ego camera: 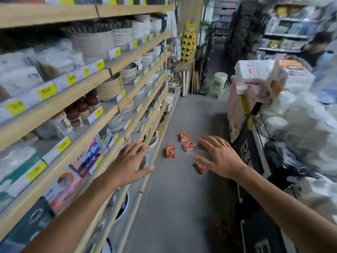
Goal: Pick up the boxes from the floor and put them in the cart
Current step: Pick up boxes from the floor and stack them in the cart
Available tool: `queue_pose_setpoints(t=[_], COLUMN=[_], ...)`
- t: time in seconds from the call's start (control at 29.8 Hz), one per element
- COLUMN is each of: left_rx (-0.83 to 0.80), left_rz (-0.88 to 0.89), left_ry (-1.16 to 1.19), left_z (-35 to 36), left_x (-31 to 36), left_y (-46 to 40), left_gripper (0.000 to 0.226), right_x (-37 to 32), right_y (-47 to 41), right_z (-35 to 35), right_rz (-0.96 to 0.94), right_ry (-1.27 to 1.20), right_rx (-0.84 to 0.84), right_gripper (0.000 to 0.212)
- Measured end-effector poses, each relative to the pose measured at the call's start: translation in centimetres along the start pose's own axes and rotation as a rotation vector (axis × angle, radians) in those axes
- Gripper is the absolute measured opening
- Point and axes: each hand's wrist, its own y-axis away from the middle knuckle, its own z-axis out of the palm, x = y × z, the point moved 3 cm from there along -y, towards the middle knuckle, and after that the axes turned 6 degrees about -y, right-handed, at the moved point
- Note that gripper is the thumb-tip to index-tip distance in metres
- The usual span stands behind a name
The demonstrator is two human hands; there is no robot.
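Several small red boxes lie on the grey aisle floor (173, 189). One box (170, 152) stands upright, another (189, 146) sits to its right, and a third (184, 137) lies farther back. A darker box (200, 168) is partly hidden under my right hand (218, 157). Both arms reach forward above the floor. My right hand hangs with fingers spread and holds nothing. My left hand (131, 159) is spread in front of the shelf edge, also empty. The cart (259, 123) stands on the right with a black wire frame, heaped with white bags.
Long wooden shelves (102, 77) with bowls, plates, baskets and yellow price tags run along the left. A pale green stool (218, 84) stands at the aisle's far end. A person in dark clothes (317, 50) is behind the cart. Dark boxes line the right floor.
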Motion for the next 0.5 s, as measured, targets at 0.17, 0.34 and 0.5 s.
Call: queue_pose_setpoints(t=[0.17,0.34,0.5], left_rx=[-0.08,-0.182,-0.228], left_rz=[0.171,0.319,0.421], left_ry=[0.048,0.051,0.037], left_z=[3.8,7.4,11.4], left_x=[4.7,10.3,14.7], left_y=[-6.9,-13.6,-20.7], left_gripper=[0.091,0.09,0.085], right_x=[6.1,13.3,20.2], right_y=[5.5,9.2,10.2], right_z=[-0.3,-0.1,1.2], right_rz=[0.202,0.394,0.512], right_ry=[0.055,0.092,0.068], right_rx=[0.051,0.06,0.073], right_gripper=[0.083,0.084,0.083])
